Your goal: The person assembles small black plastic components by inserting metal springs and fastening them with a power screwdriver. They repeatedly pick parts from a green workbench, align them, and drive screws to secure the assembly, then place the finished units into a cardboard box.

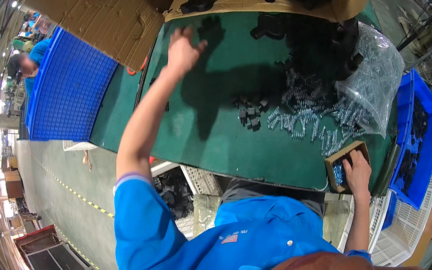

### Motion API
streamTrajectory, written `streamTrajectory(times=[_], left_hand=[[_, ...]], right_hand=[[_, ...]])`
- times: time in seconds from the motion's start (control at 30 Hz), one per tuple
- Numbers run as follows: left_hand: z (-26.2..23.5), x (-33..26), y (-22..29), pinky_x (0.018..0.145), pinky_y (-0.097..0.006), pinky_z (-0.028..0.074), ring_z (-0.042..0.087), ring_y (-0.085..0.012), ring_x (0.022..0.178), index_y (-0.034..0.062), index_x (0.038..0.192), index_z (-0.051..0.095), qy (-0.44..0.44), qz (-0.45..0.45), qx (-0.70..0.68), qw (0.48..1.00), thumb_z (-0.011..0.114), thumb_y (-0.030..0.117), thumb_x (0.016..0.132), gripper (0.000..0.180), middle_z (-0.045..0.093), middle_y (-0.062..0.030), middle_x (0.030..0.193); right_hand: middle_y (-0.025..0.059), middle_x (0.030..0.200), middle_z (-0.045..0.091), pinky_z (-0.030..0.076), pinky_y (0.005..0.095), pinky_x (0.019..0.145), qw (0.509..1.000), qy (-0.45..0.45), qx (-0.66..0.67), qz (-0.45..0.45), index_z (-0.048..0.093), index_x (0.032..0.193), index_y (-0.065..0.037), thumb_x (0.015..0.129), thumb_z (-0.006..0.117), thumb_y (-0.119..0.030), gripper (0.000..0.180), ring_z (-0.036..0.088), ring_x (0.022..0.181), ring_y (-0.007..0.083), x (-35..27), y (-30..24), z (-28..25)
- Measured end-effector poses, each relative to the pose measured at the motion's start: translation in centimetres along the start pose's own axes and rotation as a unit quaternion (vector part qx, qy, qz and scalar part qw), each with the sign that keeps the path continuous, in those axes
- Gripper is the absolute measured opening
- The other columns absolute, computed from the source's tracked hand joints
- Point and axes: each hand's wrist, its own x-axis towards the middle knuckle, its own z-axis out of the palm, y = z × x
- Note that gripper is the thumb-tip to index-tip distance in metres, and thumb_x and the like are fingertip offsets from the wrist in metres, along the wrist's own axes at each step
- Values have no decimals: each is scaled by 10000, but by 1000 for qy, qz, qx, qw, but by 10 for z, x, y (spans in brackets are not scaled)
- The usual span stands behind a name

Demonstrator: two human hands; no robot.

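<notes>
My left hand (185,51) is stretched out over the far left of the green table (219,156), its fingers apart and nothing seen in them. Just beyond it, a large open cardboard box (241,1) holds several black plastic parts (201,3). At the near right edge, my right hand (358,171) reaches into a small cardboard box (332,175) with small bluish pieces inside. Its fingers are curled, with the tips hidden, so what they grip cannot be made out. Metal springs (307,116) lie in a loose heap beyond that box, beside small black blocks (249,113).
A clear plastic bag (378,73) rests at the table's right, next to a blue bin (429,127) of dark parts. A blue crate (69,89) stands at the left. Below the table edge, a white crate (200,180) sits beside black parts. Another person (32,64) is far left.
</notes>
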Motion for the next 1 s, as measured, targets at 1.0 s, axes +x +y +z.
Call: streamTrajectory(times=[1.0], left_hand=[[-85,-103,159,712,-356,479,629,-237,850,8,1107,620,-508,235,-252,789,743,112,828,321,653,-142,976]], right_hand=[[38,756,622,510,238,613,837,219,381,325,617,998,19,880,646,9,122,603,638,112,-179,104,-26]])
